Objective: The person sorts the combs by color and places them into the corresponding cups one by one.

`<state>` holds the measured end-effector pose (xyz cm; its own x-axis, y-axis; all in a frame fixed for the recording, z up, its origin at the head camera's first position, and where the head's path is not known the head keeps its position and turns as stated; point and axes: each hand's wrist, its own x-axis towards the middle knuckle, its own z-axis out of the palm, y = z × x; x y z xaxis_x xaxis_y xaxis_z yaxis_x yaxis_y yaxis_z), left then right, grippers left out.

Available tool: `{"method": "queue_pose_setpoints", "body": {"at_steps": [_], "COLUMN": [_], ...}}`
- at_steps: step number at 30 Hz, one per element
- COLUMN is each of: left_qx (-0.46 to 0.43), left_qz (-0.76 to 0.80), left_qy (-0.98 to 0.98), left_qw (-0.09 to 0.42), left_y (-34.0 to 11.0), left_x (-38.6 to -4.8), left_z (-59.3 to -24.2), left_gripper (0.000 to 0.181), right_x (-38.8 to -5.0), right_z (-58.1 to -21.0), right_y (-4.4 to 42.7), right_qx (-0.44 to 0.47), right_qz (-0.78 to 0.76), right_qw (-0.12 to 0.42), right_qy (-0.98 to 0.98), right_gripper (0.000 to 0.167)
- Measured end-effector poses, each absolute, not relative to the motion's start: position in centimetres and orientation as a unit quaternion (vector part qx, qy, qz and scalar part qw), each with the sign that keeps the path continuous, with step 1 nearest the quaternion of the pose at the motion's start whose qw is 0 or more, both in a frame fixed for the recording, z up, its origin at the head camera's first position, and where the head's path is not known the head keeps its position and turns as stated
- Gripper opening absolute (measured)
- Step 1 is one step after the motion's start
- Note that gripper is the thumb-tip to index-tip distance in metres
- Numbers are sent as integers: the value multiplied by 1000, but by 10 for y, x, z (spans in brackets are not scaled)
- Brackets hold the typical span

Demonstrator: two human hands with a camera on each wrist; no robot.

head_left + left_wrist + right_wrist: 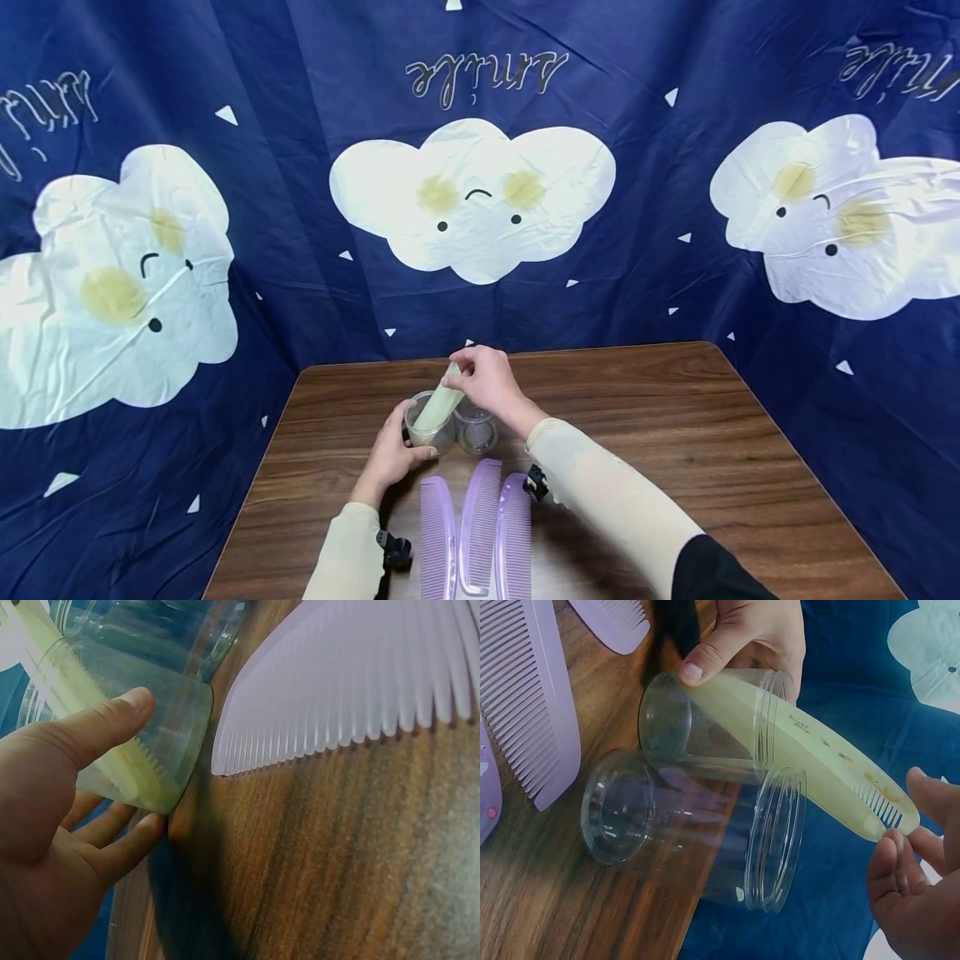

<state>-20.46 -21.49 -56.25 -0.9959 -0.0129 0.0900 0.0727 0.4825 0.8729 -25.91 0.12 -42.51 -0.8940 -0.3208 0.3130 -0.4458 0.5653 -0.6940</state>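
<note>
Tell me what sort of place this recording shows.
Probably a makeshift indoor recording booth: dark blue cloth printed with cloud faces hangs behind and to both sides of a wood-grain table, on which three purple combs lie side by side.

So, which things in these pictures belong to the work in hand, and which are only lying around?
In the work:
green comb, pinched by the right grip, partly inside the jar
clear jar, held by the left grip

Apparently just lying about:
second clear jar, beside the first
three purple combs on the table
</note>
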Motion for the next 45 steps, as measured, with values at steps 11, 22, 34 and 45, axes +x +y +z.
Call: {"method": "queue_pose_setpoints", "body": {"at_steps": [11, 22, 34, 45], "left_qx": [-21, -22, -21, -19], "left_qz": [-514, -516, -513, -515], "left_qy": [-857, -855, -857, -856], "left_qw": [44, 44, 42, 40], "left_y": [-214, -214, -213, -213], "left_x": [-205, -205, -205, -205], "left_z": [-562, -561, -561, -560], "left_gripper": [100, 100, 101, 102], "right_x": [-255, -247, -242, -239], "right_z": [-427, -428, -431, -442], "right_y": [13, 21, 33, 46], "right_qx": [251, 276, 278, 299], "right_qz": [414, 433, 426, 438], "right_qw": [71, 63, 47, 52], "right_qy": [-872, -856, -859, -846], "right_gripper": [37, 37, 39, 33]}}
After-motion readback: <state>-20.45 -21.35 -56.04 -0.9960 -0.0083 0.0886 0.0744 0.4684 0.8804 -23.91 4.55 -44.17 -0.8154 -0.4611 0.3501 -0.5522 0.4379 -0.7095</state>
